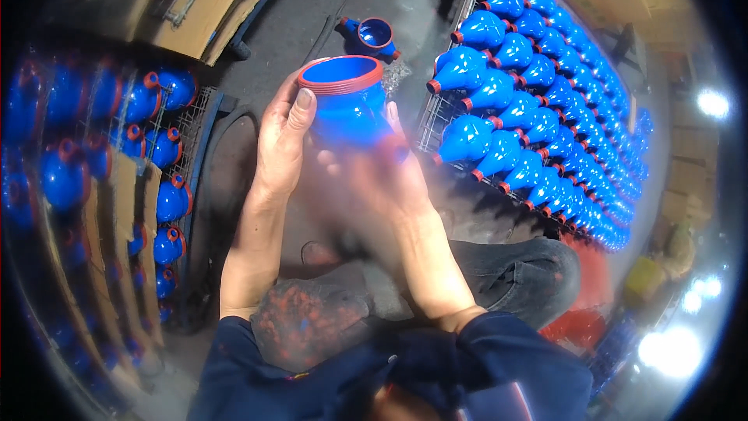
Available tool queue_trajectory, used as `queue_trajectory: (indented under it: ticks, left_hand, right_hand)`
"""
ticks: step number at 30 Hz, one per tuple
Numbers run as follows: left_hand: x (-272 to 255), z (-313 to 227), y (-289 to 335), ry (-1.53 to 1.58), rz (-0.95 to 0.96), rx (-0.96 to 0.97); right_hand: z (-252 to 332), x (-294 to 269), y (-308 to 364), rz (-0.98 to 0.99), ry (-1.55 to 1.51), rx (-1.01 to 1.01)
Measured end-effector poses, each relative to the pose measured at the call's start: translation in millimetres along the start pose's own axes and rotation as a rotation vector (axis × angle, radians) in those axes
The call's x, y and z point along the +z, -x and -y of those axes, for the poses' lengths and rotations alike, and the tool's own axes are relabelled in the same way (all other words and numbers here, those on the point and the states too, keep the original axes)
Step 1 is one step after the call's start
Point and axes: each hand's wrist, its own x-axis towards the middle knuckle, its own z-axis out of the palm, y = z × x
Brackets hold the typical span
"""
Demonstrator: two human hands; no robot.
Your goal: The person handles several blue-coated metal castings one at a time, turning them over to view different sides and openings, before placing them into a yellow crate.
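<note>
"Blue pipe fitting (352,113); how does it lie to the grip?"

"Left to right, then: the left hand (284,136) is curved round its near flank, thumb up by the red ribbed lip, most fingers hidden behind; the fitting is held off the floor between both hands, its long axis running from the wide mouth down toward the right palm; the right hand (389,175) cups it lower, one digit upright along the right flank."

"Which hand is nearer, and how wide is the hold?"

"Both are on it, spread to its girth; the left has the lip end, the right the lower end; blur covers that end, so I can't tell how much the right palm bears from beneath."

"And the surfaces?"

"Leftmost, glossy blue fittings (171,199) with red ends, beside dull tan cardboard strips (125,195); in the middle, smooth blue walls and a matt, ringed red lip on the held one; beyond it a small blue fitting (374,37) on the dark, scuffed floor (288,39), round-mouthed, with red-tipped side stubs; on the right, slanting rows of shiny, bulbous blue castings (466,138), necks red-tipped, on a thin wire-mesh rack (431,125)."
</note>
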Motion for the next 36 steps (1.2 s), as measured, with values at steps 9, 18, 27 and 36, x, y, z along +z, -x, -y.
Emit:
queue_trajectory:
  ticks: [9, 18, 27, 36]
  left_hand:
    - [-14.1, 14.4, -1.3, 0.101, 0.006, -0.221]
    - [-19.2, 29.1, -8.9, 0.254, 0.035, -0.310]
    - [-25.8, 42.0, -13.5, 0.412, 0.091, -0.355]
    - [-16.7, 15.9, -19.8, 0.379, 0.082, -0.225]
  right_hand:
    - [3.2, 7.4, 6.8, -0.057, 0.177, -0.083]
    - [1.4, 4.0, 3.7, -0.074, 0.166, -0.079]
    - [1.3, -2.3, 2.6, -0.078, 0.161, -0.022]
    - [-7.2, -21.9, -8.4, 0.123, 0.141, -0.033]
